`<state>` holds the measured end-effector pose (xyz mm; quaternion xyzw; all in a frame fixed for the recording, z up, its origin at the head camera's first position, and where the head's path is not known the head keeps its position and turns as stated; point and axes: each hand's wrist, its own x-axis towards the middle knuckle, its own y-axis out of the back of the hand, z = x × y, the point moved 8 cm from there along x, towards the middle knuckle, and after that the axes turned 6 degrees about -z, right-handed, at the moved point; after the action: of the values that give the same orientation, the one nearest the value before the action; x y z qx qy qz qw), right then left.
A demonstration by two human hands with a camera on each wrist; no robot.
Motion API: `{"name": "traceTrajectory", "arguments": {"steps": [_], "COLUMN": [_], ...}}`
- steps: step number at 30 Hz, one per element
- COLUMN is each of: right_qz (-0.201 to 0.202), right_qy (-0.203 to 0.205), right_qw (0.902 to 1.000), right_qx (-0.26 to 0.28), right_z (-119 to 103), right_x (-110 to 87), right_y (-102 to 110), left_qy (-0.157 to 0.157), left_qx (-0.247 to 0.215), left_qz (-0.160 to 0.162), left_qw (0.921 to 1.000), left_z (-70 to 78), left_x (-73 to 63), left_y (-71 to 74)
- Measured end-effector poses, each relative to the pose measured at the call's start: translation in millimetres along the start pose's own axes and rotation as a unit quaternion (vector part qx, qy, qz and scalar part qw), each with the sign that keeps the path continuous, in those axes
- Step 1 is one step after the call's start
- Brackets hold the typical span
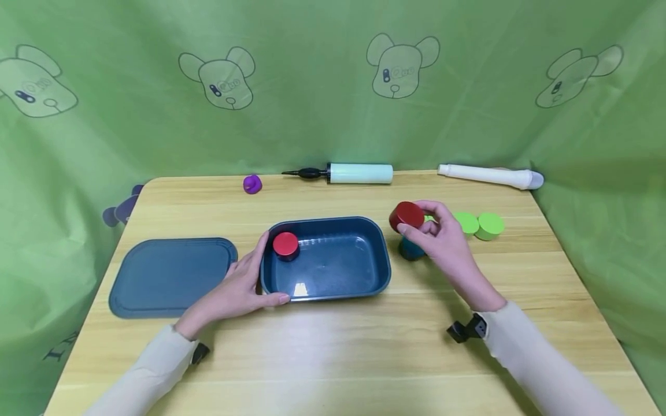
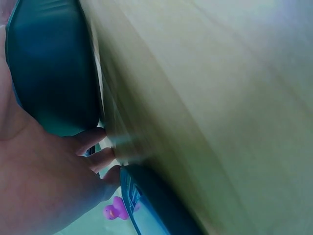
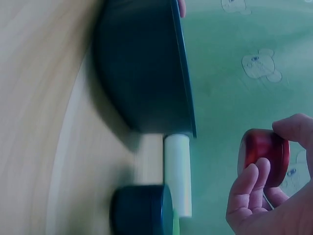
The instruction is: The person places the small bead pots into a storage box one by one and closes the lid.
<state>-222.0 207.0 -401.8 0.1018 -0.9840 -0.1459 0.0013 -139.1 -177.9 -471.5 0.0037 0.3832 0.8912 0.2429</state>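
A dark blue rectangular plastic box stands open on the table, with a short red-topped cylinder inside its left back corner. My left hand holds the box's left end, fingers along the left wall and thumb by the front wall. Raised beyond the box's right end, my right hand pinches a second short red cylinder between thumb and fingers, tilted. Below it, a dark teal cylinder rests on the table, partly covered by the hand in the head view.
A flat dark blue lid lies left of the box. Green cylinders stand at the right. Along the back are a purple toy duck, a light blue hand pump and a white wand-like object. A green curtain rises behind.
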Motion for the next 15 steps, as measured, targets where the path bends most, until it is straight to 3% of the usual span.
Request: {"name": "traceTrajectory", "arguments": {"steps": [15], "right_qz": [-0.075], "right_qy": [0.004], "right_qw": [0.9947], "right_qx": [-0.069], "right_z": [-6], "right_x": [18.4], "right_y": [-64], "left_qy": [-0.001], "left_qx": [-0.003], "left_qz": [0.002], "left_qw": [1.0000], "left_z": [-1.7], "left_x": [-0.3], "left_y": [-1.0]}}
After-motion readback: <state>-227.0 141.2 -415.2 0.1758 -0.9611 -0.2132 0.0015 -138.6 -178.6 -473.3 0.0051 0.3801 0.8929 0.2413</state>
